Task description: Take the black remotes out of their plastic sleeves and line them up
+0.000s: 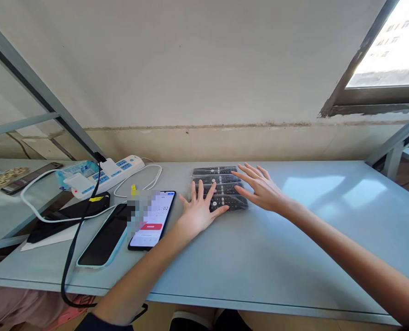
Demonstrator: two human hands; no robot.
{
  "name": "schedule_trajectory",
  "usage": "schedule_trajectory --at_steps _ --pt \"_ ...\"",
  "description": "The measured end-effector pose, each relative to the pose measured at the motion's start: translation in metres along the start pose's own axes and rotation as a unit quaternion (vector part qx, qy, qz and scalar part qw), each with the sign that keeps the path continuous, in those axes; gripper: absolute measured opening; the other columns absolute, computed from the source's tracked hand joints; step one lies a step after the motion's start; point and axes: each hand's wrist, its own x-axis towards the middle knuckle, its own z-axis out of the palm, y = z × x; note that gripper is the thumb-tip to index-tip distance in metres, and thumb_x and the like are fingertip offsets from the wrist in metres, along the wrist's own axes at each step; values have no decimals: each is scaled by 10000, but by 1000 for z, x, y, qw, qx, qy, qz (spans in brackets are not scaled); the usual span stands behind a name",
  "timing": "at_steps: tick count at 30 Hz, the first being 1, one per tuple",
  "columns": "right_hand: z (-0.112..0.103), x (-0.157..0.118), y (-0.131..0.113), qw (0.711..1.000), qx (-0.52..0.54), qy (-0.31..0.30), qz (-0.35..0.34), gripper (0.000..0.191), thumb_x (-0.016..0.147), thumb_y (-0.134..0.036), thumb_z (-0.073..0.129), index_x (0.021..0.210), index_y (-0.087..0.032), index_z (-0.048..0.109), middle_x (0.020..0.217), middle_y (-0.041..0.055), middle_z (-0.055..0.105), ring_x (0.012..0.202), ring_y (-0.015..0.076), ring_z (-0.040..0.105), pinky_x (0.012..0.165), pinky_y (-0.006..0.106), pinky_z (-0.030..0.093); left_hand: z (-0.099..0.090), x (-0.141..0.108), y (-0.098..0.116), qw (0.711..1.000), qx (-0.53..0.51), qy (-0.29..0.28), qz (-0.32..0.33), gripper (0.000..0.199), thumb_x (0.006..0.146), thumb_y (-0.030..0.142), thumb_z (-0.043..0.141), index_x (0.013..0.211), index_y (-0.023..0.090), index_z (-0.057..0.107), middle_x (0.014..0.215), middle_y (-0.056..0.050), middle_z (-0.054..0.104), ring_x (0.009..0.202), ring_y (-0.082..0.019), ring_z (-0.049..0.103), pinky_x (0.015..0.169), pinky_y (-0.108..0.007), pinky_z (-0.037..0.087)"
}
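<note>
Several black remote controls (230, 201) in clear plastic wrapping lie side by side on the grey-blue table, forming a stack of rows from front to back. My left hand (198, 211) rests at their left front part with its fingers spread over them. My right hand (261, 186) is at their right edge, fingers apart, the fingertips over or touching the wrapping. Neither hand is closed around anything. Parts of the remotes are hidden under my left fingers.
Left of my left hand lie a phone with a lit screen (152, 220) and a dark-screened phone (106, 236). Behind them are a white power strip (122, 170), cables and a black pouch (70, 214). A wall (204, 142) borders the table's back.
</note>
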Motion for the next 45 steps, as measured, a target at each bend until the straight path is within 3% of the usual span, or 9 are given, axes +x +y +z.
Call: schedule_trajectory --at_steps 6,11,18,25,30,33,36,40,45 --pt "17 33 10 995 32 -88 44 541 937 -502 288 1331 -213 519 1444 110 383 1283 315 413 1015 506 356 5 -2 6 998 -6 1 57 736 883 645 333 1480 260 138 1538 -181 91 1406 -384 61 1014 -697 182" --pt "19 24 22 995 45 -76 36 521 940 -483 274 1289 -207 545 1418 106 421 1234 276 476 975 447 422 11 3 13 995 -13 46 86 705 883 624 371 1471 282 188 1537 -164 166 1410 -364 121 1045 -673 163" --pt "14 18 32 996 71 -53 29 507 933 -486 273 1259 -196 530 1297 119 524 1106 253 564 931 418 450 10 2 12 995 -29 54 84 707 866 679 316 1460 306 229 1529 -145 221 1394 -392 186 1031 -693 178" --pt "18 8 47 991 131 -10 10 484 927 -481 255 1162 -218 586 1242 88 548 1148 224 534 986 391 416 8 3 13 992 -17 79 98 672 884 639 340 1448 277 290 1488 -157 324 1393 -362 220 1084 -641 118" --pt "21 18 52 991 120 10 64 403 923 -395 286 1042 -188 611 1114 110 596 1032 225 585 919 394 454 12 4 15 992 -24 76 98 672 891 628 344 1459 278 257 1495 -151 310 1401 -356 196 1089 -619 148" --pt "20 34 51 990 98 5 103 372 894 -365 377 1140 -186 591 1152 137 567 971 254 608 891 444 461 14 4 17 993 -18 70 91 667 899 620 333 1467 291 217 1502 -145 297 1406 -345 187 1087 -618 157" --pt "21 53 42 990 87 -15 114 423 878 -358 437 1264 -222 545 1255 143 519 1054 295 576 932 504 424 16 4 18 993 -12 81 86 673 894 626 337 1464 284 235 1500 -157 297 1399 -356 206 1085 -636 130" --pt "30 72 25 989 104 -59 89 421 912 -338 400 1290 -230 550 1343 110 484 1226 283 468 1007 477 380 19 4 18 991 -6 108 82 672 881 651 328 1452 301 271 1490 -141 322 1390 -372 221 1069 -674 103" --pt "34 72 21 986 131 -85 60 407 920 -302 384 1273 -224 571 1331 81 518 1239 249 464 1041 458 351 21 3 17 992 -8 104 70 681 874 664 324 1452 308 271 1498 -145 306 1385 -397 217 1053 -685 150"
